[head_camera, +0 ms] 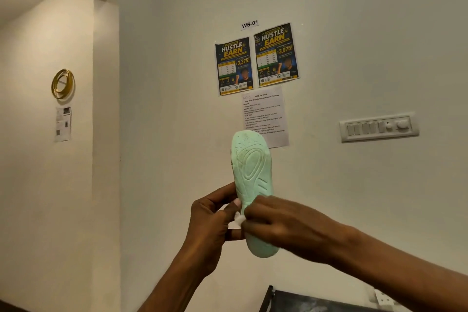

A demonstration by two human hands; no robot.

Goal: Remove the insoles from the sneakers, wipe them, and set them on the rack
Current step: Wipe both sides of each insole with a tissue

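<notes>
We hold the mint-green insole upright in the air in front of the wall, toe end up and its moulded underside facing us, well above the dark frame at the bottom edge, which may be the rack, though we cannot tell. Our left hand has the grip on it: fingers curled round behind and the thumb pinching the near edge at about the waist, just above the heel. Our right hand lies across the lower half, its fingers closed on a small white wad pressed against the insole beside the left thumb. We judge the piece to be light foam, soft and bendy, standing up on its own only because it is so light. That means a one-point hold at the heel would probably let the toe flop once we rub up there. We would do better to support it from behind with the flat of the fingers near wherever the wad is working. The foam looks matt and not slippery, so a light pinch should do, and a hard squeeze risks creasing it.
</notes>
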